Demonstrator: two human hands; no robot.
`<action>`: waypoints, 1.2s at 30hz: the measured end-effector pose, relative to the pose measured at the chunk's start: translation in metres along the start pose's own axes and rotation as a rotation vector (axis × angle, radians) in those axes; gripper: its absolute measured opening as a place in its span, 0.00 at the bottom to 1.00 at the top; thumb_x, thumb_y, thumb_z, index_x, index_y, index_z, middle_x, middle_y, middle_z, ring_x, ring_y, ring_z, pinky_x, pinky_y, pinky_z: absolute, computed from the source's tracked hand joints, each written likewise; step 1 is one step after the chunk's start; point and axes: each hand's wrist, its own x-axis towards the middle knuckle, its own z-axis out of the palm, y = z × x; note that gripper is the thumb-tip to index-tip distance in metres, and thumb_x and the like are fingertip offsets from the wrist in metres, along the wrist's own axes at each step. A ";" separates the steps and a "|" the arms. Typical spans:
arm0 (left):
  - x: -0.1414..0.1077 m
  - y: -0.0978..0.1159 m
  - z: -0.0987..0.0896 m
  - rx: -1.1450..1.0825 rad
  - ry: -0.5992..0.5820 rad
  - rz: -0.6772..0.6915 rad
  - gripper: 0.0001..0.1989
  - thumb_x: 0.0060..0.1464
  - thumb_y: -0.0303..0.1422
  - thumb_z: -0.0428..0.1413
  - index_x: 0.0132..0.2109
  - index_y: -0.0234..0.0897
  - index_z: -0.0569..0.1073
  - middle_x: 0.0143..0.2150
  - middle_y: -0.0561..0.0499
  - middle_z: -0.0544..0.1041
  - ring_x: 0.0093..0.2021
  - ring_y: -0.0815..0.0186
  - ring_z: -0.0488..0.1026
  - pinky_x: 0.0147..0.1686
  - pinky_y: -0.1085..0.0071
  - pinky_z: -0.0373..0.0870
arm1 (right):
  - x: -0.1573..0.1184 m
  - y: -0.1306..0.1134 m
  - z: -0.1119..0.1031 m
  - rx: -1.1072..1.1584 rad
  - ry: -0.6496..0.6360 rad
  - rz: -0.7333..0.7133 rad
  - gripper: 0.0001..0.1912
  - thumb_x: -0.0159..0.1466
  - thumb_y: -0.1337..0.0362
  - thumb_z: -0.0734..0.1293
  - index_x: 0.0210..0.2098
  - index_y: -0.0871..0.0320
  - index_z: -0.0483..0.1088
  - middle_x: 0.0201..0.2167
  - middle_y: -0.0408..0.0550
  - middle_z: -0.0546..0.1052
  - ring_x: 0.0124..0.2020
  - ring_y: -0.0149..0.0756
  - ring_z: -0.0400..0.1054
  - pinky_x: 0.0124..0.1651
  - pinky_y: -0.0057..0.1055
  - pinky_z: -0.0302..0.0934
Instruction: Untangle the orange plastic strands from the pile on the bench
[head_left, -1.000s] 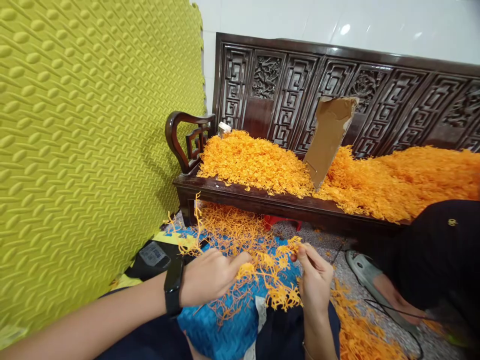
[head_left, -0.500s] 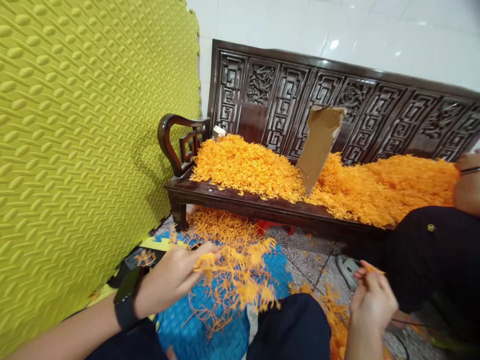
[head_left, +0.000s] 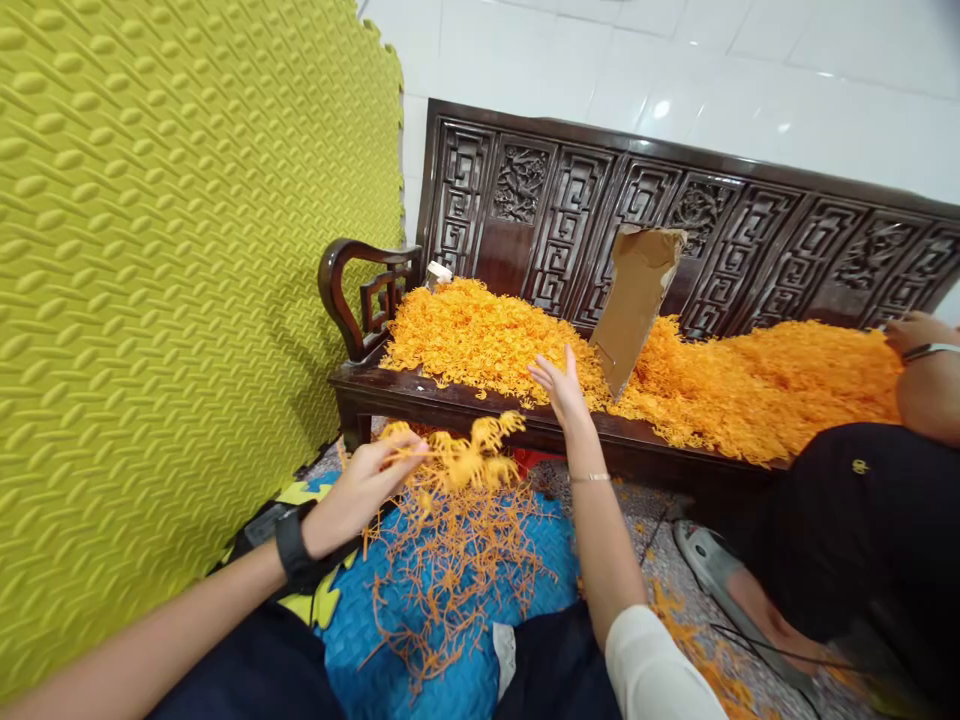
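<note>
My left hand [head_left: 379,475] pinches a branching orange plastic sprue [head_left: 480,455] with small curled pieces on it. The sprue hangs over the blue mat, slightly blurred. My right hand [head_left: 561,388] is open, fingers spread, at the front edge of the pile of small orange plastic pieces [head_left: 487,330] on the dark wooden bench [head_left: 420,395]. Below my hands, bare thin orange runners [head_left: 457,590] lie tangled on the blue foam mat [head_left: 352,640].
An upright piece of cardboard [head_left: 634,300] divides the pile from a second orange heap [head_left: 780,380]. Another person's hand [head_left: 919,335] reaches into that heap at right. A yellow foam mat wall [head_left: 187,250] rises at left. More orange sprues [head_left: 697,640] lie on the floor.
My right hand has moved from the lower right up and left to the bench pile and opened. My left hand, still holding the sprue, has risen slightly.
</note>
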 end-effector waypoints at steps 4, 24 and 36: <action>0.008 -0.003 -0.001 -0.295 0.051 -0.193 0.17 0.50 0.46 0.51 0.33 0.33 0.64 0.19 0.62 0.48 0.16 0.77 0.42 0.15 0.80 0.39 | -0.009 0.024 0.020 0.016 -0.042 0.083 0.37 0.57 0.61 0.62 0.60 0.68 0.44 0.48 0.58 0.68 0.40 0.28 0.69 0.44 0.24 0.60; 0.004 0.002 0.012 -0.357 -0.014 -0.227 0.18 0.49 0.47 0.52 0.30 0.34 0.62 0.17 0.62 0.51 0.15 0.78 0.45 0.14 0.80 0.41 | -0.179 0.029 0.093 0.228 -0.282 0.139 0.11 0.56 0.57 0.65 0.32 0.58 0.70 0.28 0.45 0.74 0.30 0.33 0.69 0.39 0.30 0.63; -0.008 -0.021 -0.001 0.619 -0.484 0.336 0.13 0.58 0.36 0.45 0.31 0.34 0.69 0.19 0.54 0.66 0.19 0.70 0.64 0.20 0.74 0.52 | -0.239 0.088 0.056 -0.082 -0.301 0.132 0.17 0.59 0.53 0.61 0.22 0.58 0.68 0.22 0.45 0.71 0.28 0.33 0.66 0.37 0.31 0.62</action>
